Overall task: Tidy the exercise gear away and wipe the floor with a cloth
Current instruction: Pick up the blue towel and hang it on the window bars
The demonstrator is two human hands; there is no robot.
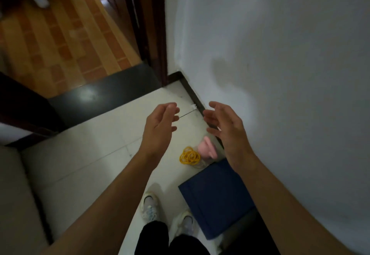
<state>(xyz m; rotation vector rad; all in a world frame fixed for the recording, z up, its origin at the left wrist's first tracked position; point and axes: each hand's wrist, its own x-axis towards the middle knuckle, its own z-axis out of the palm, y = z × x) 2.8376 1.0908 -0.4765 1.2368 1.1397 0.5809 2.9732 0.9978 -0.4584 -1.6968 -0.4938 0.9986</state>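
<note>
both hands (160, 126) free above floor (104, 154)

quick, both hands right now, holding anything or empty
left hand: open, fingers loosely spread, holding nothing.
right hand: open, fingers relaxed, holding nothing.

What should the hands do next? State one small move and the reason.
Probably lower the right hand to the yellow coiled bands on the white tiled floor. Both it and the left hand are open, holding nothing, while the bands, the pink rounded object and the dark blue mat lie by the wall, not yet tidied away.
</note>
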